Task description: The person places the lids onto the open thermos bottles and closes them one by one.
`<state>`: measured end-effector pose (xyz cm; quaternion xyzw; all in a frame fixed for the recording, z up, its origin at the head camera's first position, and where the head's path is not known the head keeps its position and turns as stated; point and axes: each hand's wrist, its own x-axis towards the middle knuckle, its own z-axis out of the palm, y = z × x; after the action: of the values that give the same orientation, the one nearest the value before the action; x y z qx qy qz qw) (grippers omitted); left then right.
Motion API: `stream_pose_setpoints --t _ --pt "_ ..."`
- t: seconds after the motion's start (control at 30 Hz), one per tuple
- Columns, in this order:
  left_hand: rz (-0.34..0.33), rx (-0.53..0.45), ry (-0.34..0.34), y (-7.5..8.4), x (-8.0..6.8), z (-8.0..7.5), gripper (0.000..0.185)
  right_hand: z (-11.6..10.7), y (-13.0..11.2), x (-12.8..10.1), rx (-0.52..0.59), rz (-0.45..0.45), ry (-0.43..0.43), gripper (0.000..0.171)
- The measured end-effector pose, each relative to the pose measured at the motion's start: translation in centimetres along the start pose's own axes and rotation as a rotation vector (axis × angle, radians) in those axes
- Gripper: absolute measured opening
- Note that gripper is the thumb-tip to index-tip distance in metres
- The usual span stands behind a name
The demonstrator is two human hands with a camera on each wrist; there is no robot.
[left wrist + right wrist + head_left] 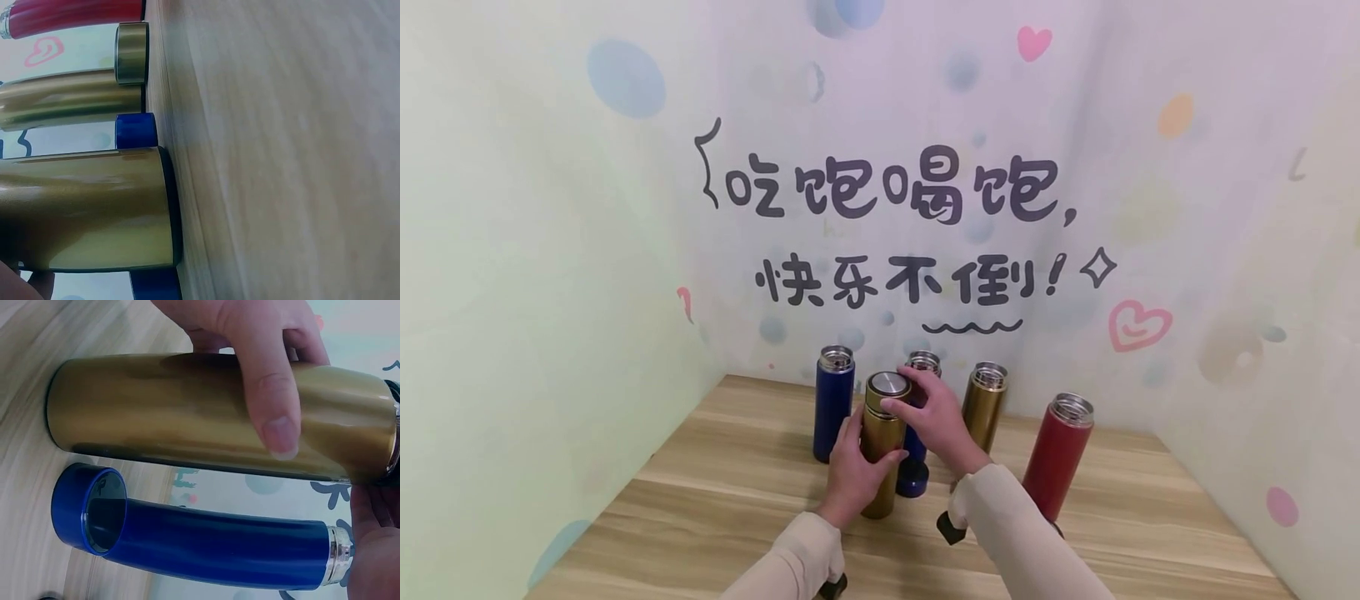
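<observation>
Nearest the person, both sleeves reached forward over the wooden table (pixel 715 500), and the hands met on one thing — the gold flask (pixel 882 454) standing upright close in front, its long axis vertical. The left hand (pixel 853 475) was wrapped round the lower body of that flask, fingers curled on its left side and thumb across the front, so it had the flask firmly in its grip. The right hand (pixel 934 417) came in from the right and higher up, its fingers curled over the silver lid (pixel 889 383) at the top; the right wrist view showed the other hand's finger (pixel 269 394) lying across the gold body. So the body lay under the left hand and the lid under the right — one above the other along the same upright line.

Just beside the flask's foot, to its right, a loose blue cap (pixel 913 479) sat on the table. Behind stood open flasks without lids — a blue flask (pixel 833 404) at the left, a second blue flask (pixel 917 371) partly hidden behind the right hand, another gold flask (pixel 983 404), and a red flask (pixel 1058 458) off to the right. Beyond them rose the painted wall (pixel 880 125).
</observation>
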<state>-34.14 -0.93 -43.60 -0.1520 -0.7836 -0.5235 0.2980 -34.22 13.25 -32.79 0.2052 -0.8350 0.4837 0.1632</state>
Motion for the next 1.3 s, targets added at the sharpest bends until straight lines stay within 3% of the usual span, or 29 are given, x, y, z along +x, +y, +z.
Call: stream_pose_setpoints --t 0.17,0.33,0.53,0.77,0.97,1.3 --pt "0.004 -0.005 0.004 -0.1 -0.1 0.1 0.089 -0.3 0.3 0.0 0.08 0.041 -0.056 0.06" --pt "0.011 -0.007 0.003 0.0 -0.1 0.1 0.089 -0.9 0.5 0.5 0.165 0.066 -0.164 0.058" --pt "0.018 -0.022 0.003 0.2 -0.1 0.0 0.089 -1.7 -0.2 0.4 0.207 0.069 -0.257 0.057" --pt "0.025 -0.017 0.01 0.3 -0.1 -0.1 0.089 -2.4 -2.1 -0.3 0.226 0.05 -0.297 0.054" --pt "0.01 -0.017 -0.005 0.0 -0.1 0.1 0.092 -2.5 -2.0 -0.4 0.291 0.077 -0.314 0.054" --pt "0.018 -0.033 0.008 -0.1 0.0 0.1 0.09 -2.5 -1.9 -0.1 0.273 0.058 -0.337 0.055"
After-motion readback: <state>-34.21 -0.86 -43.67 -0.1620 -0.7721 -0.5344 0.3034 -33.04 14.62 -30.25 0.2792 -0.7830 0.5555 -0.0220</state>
